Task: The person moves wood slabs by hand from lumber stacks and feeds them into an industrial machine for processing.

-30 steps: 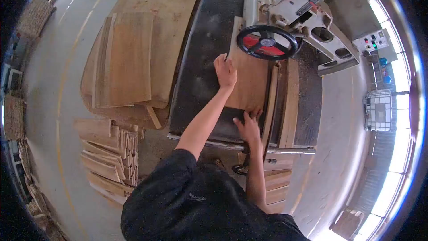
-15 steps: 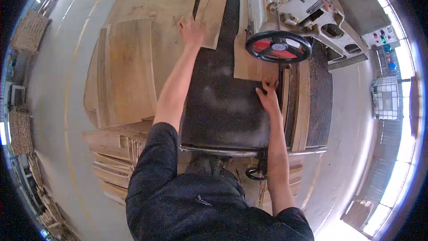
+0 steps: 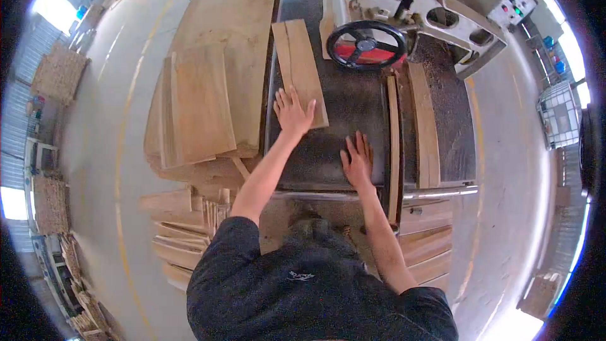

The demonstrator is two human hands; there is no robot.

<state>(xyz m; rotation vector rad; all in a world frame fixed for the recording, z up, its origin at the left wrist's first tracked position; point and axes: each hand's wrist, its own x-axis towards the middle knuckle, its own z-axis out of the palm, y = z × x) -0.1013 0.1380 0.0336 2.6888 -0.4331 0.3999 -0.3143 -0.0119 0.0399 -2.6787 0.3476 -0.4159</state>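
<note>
My left hand [image 3: 293, 113] lies on the near end of a wooden board [image 3: 298, 63], its fingers spread flat. A dark crack line runs lengthwise along this board, which rests at an angle on the machine's black table [image 3: 344, 107]. My right hand [image 3: 358, 163] is open over the near part of that table, apart from the board and left of a narrow wooden strip [image 3: 394, 145]. Beyond both hands stands a black handwheel [image 3: 366, 45] with red behind its spokes. Part of another board [image 3: 326, 22] shows to the left of the wheel.
Stacked wide boards [image 3: 201, 104] lie on a large wooden surface to the left. A long plank [image 3: 424, 132] lies on the table's right side. Below the table are more wood pieces [image 3: 180, 240] at left and right. A control box [image 3: 514, 6] stands at the far right.
The cracked board has come nearer and right onto the black table, with my left hand on it. My right hand has drawn back from the other board, which now sits farther in beside the wheel.
</note>
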